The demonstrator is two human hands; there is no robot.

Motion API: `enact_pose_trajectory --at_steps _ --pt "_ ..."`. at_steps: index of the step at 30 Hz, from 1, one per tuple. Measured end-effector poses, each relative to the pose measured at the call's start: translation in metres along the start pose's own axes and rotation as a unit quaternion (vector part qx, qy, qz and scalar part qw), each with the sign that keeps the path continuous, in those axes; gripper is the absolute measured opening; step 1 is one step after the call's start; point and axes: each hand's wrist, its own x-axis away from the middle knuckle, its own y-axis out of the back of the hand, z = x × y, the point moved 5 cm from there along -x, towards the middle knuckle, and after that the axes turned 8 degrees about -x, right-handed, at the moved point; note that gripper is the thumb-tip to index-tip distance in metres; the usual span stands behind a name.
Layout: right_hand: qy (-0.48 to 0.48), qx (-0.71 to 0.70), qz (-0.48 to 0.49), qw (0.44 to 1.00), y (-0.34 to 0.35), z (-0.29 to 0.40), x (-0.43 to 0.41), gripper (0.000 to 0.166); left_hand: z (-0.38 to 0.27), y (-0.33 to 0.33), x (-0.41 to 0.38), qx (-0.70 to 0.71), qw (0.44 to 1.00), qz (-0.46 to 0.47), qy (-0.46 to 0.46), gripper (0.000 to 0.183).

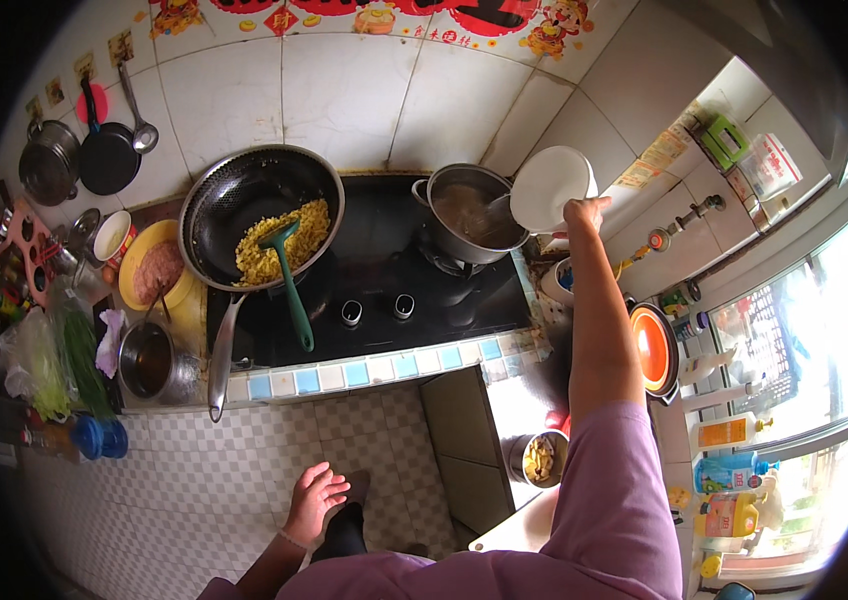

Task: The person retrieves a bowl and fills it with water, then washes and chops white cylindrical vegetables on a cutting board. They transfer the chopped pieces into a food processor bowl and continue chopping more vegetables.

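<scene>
My right hand point(584, 216) grips the rim of a white bowl point(550, 189), tipped beside a steel pot point(467, 253) on the right burner. Something clear, perhaps a stream of liquid, shows at the bowl's left edge above the pot. Inside the pot is brownish, cloudy liquid point(463, 208). Low over the floor, my left hand point(313, 501) hangs with its fingers apart and holds nothing. On the left burner sits a wok point(218, 217) with crumbled yellow food point(259, 259), perhaps egg. A green spatula point(290, 289) rests in it, its handle over the wok's rim.
The wok's handle point(223, 360) juts past the tiled counter edge point(330, 376). At left stand a yellow bowl of minced meat point(158, 274), a steel pot point(145, 360) and bagged greens point(49, 367). A container of cut food point(539, 459) and an orange-lined pan point(650, 349) lie at right.
</scene>
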Motion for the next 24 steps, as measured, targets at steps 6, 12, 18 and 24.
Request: enact_pose_trajectory --at_steps 6,12,18,24 --pt "-0.025 -0.095 -0.01 0.995 -0.008 0.002 -0.003 0.074 -0.006 -0.006 -0.004 0.005 1.0 0.009 0.001 0.044" --pt "-0.133 -0.283 0.028 0.95 -0.006 -0.007 0.003 0.057 -0.009 -0.02 -0.008 -0.019 0.999 0.029 -0.002 0.042" --pt "-0.236 -0.492 0.173 0.82 0.014 -0.035 0.016 0.032 -0.02 -0.046 -0.013 -0.084 0.993 0.077 0.003 0.041" --pt "-0.25 -0.502 0.19 0.806 0.151 -0.123 0.096 0.033 -0.019 -0.087 -0.013 -0.146 0.98 0.133 0.027 0.035"
